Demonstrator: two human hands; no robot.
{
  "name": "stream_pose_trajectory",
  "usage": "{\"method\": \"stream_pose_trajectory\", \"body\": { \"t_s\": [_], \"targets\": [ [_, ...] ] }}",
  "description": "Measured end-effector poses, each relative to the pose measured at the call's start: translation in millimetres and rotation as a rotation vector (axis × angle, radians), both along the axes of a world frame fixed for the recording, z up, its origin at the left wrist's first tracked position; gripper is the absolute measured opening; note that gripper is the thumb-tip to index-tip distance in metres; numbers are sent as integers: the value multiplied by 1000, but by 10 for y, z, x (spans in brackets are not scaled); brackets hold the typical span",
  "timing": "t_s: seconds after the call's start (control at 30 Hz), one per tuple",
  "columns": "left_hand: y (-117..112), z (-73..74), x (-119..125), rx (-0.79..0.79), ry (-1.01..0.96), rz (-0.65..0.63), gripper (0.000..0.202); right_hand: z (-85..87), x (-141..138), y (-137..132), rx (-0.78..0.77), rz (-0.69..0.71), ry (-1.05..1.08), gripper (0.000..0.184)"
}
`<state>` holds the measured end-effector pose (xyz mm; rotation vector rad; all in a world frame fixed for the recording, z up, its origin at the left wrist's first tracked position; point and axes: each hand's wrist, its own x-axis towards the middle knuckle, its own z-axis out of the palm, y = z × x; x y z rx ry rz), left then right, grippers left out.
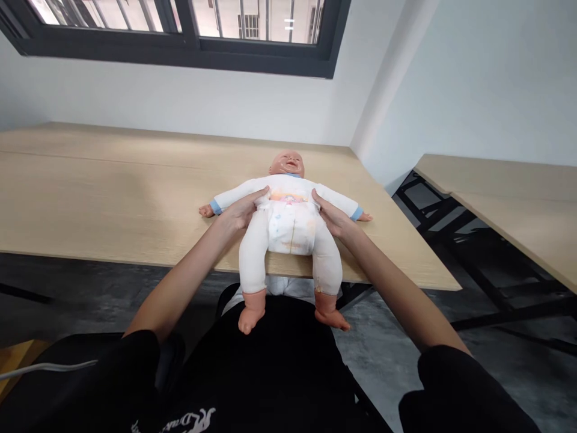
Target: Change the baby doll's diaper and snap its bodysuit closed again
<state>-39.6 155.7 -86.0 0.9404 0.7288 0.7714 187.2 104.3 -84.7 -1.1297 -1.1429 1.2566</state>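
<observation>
A baby doll [295,183] lies on its back on the wooden table, its head toward the window wall. Its arms stretch out to both sides, and its legs hang over the table's front edge. A white diaper [292,227] with a printed orange band at the front is around its waist. My left hand [246,208] grips the doll's side at the waist, thumb on the front by the diaper's upper edge. On the opposite side my right hand [331,214] holds the waist the same way. The fingers of both hands are partly hidden beneath the doll.
The wooden table [112,192] reaches far to the left and ends at the wall under a dark-framed window [265,54]. A second table [509,198] with black folding legs stands to the right, across a gap. A white cable [49,366] runs at the lower left.
</observation>
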Motion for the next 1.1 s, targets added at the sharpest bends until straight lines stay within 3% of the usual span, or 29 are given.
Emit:
{"method": "stream_pose_trajectory", "body": {
  "t_s": [0.1,0.23,0.4,0.6,0.73,0.9,1.1],
  "targets": [
    [-24,-70,-2,93,10,-84,52,28,-56,-66,-152,279,127,63],
    [-205,-32,8,169,21,-6,55,86,-153,-153,-215,290,130,64],
    [-356,82,-21,265,107,-30,49,107,-198,-217,-190,322,102,61],
    [-301,23,-40,238,11,47,57,152,-182,-311,-53,253,163,52],
    [-403,85,-5,296,-71,102,66,193,-154,-380,113,119,168,64],
    [-757,245,-14,313,-51,121,73,199,-166,-655,169,-54,231,77],
    [-1334,352,-101,476,36,53,73,170,-197,-1310,161,-227,266,97]
  ]
}}
